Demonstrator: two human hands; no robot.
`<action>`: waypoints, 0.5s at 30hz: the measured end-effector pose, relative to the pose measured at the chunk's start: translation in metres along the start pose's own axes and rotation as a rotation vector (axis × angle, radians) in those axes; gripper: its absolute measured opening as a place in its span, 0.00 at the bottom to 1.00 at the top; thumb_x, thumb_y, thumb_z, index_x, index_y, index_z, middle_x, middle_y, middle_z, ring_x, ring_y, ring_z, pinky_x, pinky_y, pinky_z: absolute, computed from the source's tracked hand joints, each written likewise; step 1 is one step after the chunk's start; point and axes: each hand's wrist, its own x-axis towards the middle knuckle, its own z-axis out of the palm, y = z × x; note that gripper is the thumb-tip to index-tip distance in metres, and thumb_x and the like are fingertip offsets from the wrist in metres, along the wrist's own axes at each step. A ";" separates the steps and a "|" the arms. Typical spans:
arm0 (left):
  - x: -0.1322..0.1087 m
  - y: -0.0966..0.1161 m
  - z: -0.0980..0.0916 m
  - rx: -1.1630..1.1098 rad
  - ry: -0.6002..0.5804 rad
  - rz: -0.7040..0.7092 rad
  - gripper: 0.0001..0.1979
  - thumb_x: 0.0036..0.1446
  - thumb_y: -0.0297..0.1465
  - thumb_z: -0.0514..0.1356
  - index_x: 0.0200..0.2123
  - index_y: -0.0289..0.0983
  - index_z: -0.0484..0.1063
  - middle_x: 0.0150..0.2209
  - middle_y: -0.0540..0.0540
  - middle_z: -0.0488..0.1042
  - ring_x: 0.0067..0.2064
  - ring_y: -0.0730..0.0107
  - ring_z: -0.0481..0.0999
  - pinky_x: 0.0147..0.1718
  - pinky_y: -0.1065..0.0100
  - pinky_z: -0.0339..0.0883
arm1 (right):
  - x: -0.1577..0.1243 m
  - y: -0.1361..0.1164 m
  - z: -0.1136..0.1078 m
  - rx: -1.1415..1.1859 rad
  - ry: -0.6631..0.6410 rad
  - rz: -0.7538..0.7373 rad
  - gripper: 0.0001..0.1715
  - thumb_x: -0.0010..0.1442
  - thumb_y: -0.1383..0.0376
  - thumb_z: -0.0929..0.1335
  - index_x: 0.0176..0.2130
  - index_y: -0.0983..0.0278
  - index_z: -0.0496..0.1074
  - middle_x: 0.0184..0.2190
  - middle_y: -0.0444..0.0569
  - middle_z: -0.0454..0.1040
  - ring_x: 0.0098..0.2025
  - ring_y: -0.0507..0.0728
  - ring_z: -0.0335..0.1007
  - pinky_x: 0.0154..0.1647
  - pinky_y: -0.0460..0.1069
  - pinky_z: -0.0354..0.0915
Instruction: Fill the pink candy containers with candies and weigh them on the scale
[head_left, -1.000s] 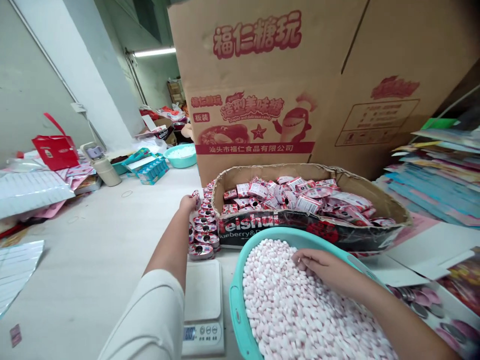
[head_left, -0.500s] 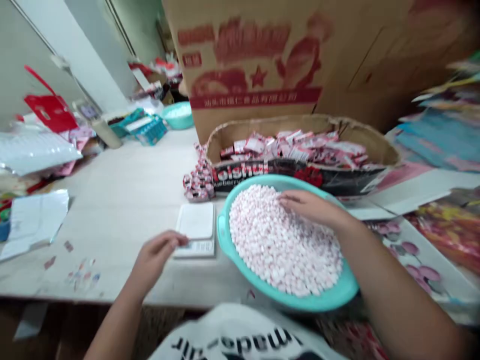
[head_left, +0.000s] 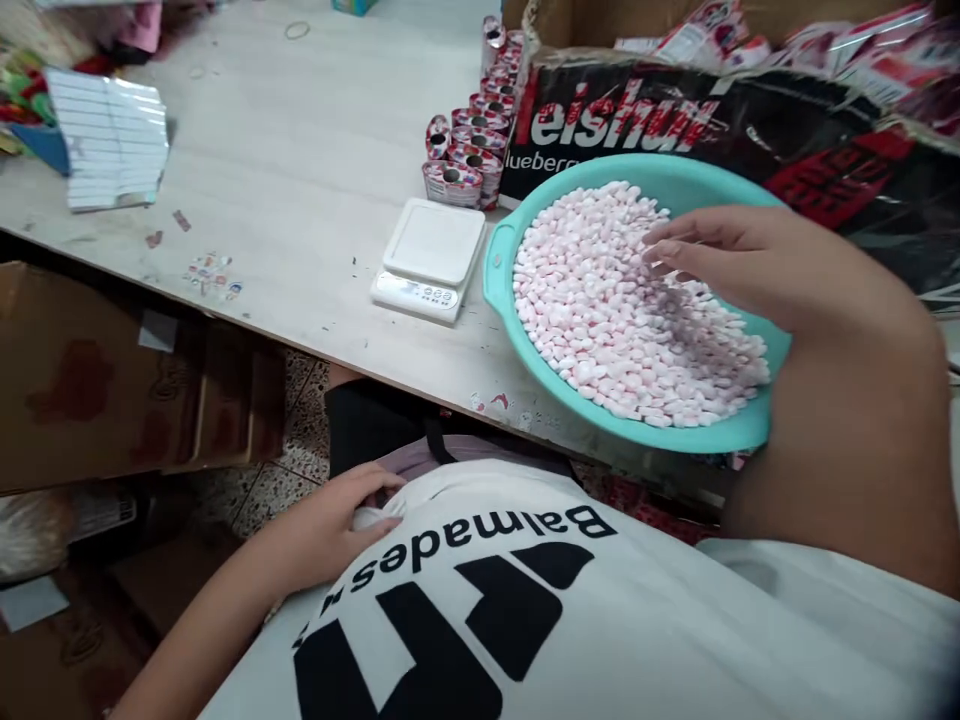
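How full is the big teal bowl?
Partly full: many pale pink pieces lie in the bowl, but bare inner wall shows at its back.

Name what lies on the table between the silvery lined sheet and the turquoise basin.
In the head view: the white scale, beside the basin, and small loose scraps nearer the sheet.

Scale (head_left: 427,242) near the table's (head_left: 322,190) front edge, bowl (head_left: 660,180) of candy (head_left: 600,300) right of it, box (head_left: 735,120) behind the bowl.
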 end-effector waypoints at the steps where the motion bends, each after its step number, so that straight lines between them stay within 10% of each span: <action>1: 0.001 0.004 -0.002 0.063 -0.022 -0.006 0.15 0.63 0.39 0.59 0.50 0.44 0.76 0.49 0.44 0.77 0.48 0.60 0.78 0.47 0.65 0.74 | 0.001 0.001 0.000 0.001 0.003 -0.011 0.24 0.58 0.37 0.68 0.39 0.52 0.75 0.37 0.51 0.75 0.40 0.66 0.71 0.50 0.67 0.69; 6: 0.033 0.012 0.004 0.324 0.019 0.116 0.11 0.62 0.34 0.56 0.43 0.38 0.76 0.44 0.41 0.76 0.48 0.56 0.77 0.49 0.60 0.71 | 0.011 0.017 0.006 -0.001 0.072 0.024 0.29 0.56 0.34 0.66 0.38 0.52 0.75 0.37 0.49 0.76 0.36 0.64 0.71 0.48 0.67 0.69; 15: 0.078 -0.009 0.034 0.143 0.236 0.204 0.07 0.61 0.31 0.59 0.33 0.38 0.77 0.36 0.45 0.80 0.40 0.64 0.79 0.43 0.67 0.74 | 0.031 0.024 0.004 0.052 0.272 0.123 0.24 0.62 0.45 0.65 0.29 0.60 0.74 0.28 0.53 0.76 0.29 0.60 0.70 0.36 0.59 0.70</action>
